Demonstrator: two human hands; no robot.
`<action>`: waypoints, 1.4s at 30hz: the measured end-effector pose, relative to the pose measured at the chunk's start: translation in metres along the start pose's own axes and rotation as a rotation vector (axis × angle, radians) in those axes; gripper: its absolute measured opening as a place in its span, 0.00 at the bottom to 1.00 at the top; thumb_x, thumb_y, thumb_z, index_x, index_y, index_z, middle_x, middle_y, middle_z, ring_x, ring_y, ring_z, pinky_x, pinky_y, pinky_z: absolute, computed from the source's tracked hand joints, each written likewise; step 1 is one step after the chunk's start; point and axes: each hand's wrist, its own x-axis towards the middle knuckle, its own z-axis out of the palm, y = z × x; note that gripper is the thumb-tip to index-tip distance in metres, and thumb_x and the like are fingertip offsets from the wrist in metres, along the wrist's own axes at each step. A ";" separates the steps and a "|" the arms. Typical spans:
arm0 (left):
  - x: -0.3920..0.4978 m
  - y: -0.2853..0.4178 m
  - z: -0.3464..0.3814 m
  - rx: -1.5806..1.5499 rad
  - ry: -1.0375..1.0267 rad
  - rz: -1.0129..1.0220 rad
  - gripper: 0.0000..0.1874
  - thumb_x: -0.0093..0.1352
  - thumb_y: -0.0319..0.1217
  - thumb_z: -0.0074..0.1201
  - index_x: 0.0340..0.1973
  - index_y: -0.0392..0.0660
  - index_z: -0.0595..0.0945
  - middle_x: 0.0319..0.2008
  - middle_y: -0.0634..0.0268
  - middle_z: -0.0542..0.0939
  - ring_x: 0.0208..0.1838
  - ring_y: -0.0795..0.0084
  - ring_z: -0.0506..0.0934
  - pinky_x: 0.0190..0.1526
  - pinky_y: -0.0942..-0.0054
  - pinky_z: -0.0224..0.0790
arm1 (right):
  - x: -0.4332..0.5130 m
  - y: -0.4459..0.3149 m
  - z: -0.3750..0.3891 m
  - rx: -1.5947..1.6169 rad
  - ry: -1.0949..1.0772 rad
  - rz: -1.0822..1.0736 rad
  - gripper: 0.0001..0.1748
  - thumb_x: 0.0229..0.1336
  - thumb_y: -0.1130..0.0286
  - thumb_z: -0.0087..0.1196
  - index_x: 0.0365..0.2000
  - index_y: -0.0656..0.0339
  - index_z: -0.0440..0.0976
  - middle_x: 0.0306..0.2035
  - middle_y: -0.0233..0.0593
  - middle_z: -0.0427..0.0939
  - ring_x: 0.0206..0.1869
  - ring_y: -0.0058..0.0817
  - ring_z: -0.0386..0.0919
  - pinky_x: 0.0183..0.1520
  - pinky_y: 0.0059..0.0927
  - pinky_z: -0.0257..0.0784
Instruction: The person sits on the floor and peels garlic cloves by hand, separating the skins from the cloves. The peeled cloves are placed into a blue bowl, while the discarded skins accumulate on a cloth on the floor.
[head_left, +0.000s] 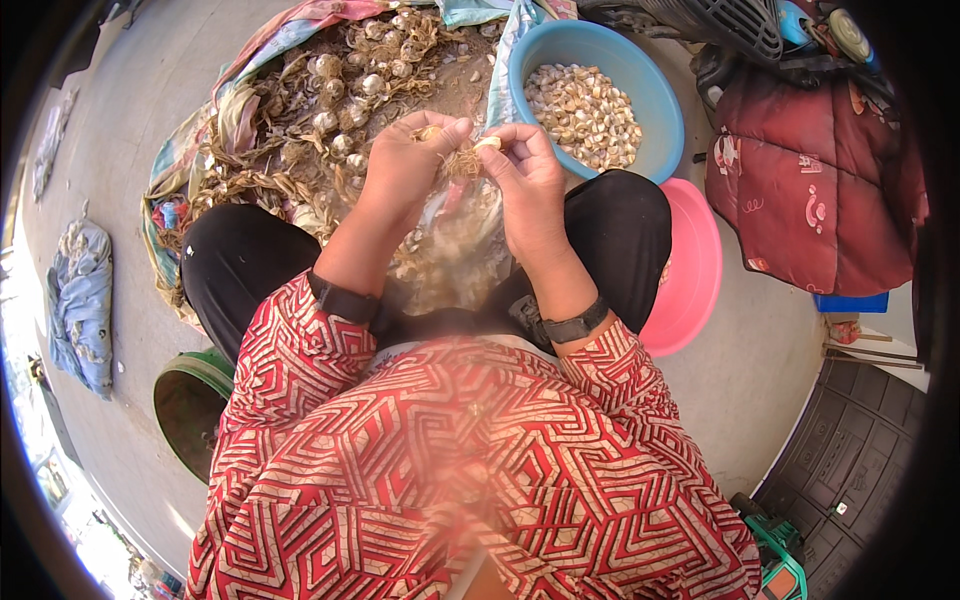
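Observation:
My left hand and my right hand meet in front of my knees. Between them is a dry garlic root tuft, but which hand bears it is hard to tell. A pale garlic clove is pinched between the thumb and forefinger of my right hand. In my left hand, partly hidden by the fingers, is a yellowish piece of garlic. Beyond my left hand, garlic bulbs with dry stalks lie heaped on a cloth sheet. Loose cloves fill the bottom of a blue basin near my right hand.
A pink basin stands beside my right knee, partly under the blue one. Farther right hangs a red quilted cover on what looks like a scooter. To the left are a green bucket and a bundled blue cloth on the floor.

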 end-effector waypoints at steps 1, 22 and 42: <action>-0.001 0.000 0.000 -0.012 0.001 0.006 0.07 0.68 0.31 0.63 0.33 0.41 0.82 0.25 0.70 0.77 0.22 0.85 0.68 0.21 0.83 0.61 | 0.000 0.001 0.000 0.050 -0.006 -0.020 0.11 0.61 0.79 0.56 0.44 0.63 0.70 0.35 0.30 0.74 0.35 0.17 0.74 0.33 0.23 0.75; 0.000 0.002 -0.001 0.024 -0.202 -0.130 0.09 0.74 0.33 0.53 0.45 0.42 0.78 0.41 0.65 0.80 0.43 0.79 0.76 0.45 0.79 0.68 | -0.003 -0.024 -0.002 0.244 0.083 0.240 0.05 0.67 0.71 0.53 0.38 0.62 0.71 0.29 0.31 0.75 0.28 0.16 0.73 0.30 0.19 0.70; 0.001 -0.001 0.011 0.079 -0.144 0.133 0.15 0.73 0.26 0.53 0.54 0.38 0.76 0.45 0.64 0.82 0.43 0.80 0.77 0.45 0.79 0.72 | -0.014 -0.082 -0.072 0.474 0.172 0.284 0.22 0.69 0.62 0.51 0.52 0.69 0.66 0.44 0.43 0.74 0.44 0.31 0.76 0.42 0.32 0.78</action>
